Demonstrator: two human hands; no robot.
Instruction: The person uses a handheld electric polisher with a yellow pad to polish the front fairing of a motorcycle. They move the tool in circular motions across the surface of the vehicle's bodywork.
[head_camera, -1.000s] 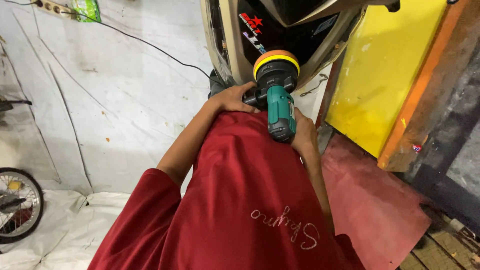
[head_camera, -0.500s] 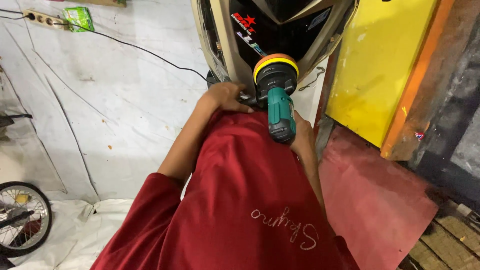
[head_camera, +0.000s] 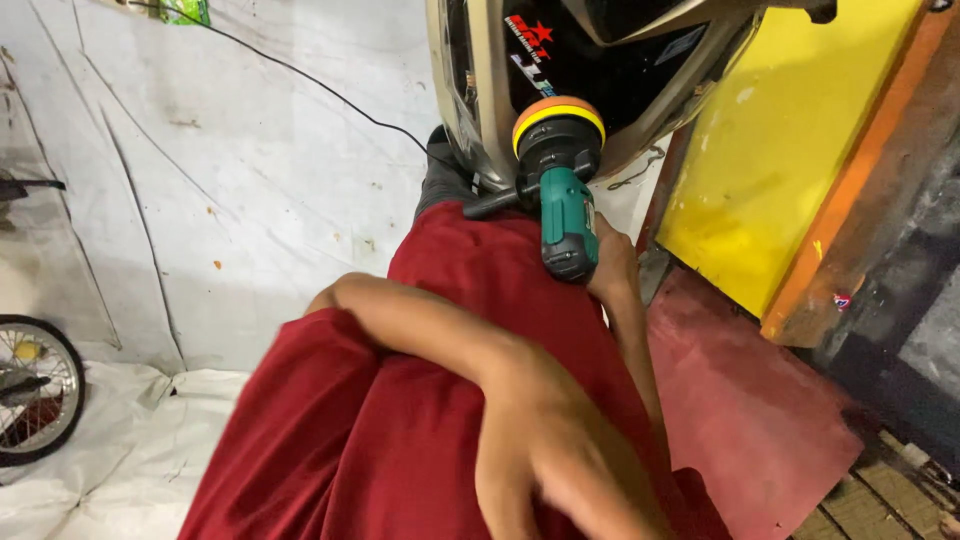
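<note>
A green and black polisher with an orange and yellow pad is pressed against the dark and beige body panel of a scooter. My right hand grips the rear of the polisher's body. The tool's black side handle sticks out to the left with no hand on it. My left hand is low in the view, blurred, in front of my red shirt and holding nothing. My left forearm crosses the shirt with the elbow bent.
A yellow panel with an orange edge stands right of the scooter. A red mat lies below it, wooden slats at the bottom right. White sheeting covers the left, crossed by a black cable. A spoked wheel lies far left.
My left hand has let go of the polisher's side handle and swung back down toward the camera. My right hand still holds the polisher against the scooter.
</note>
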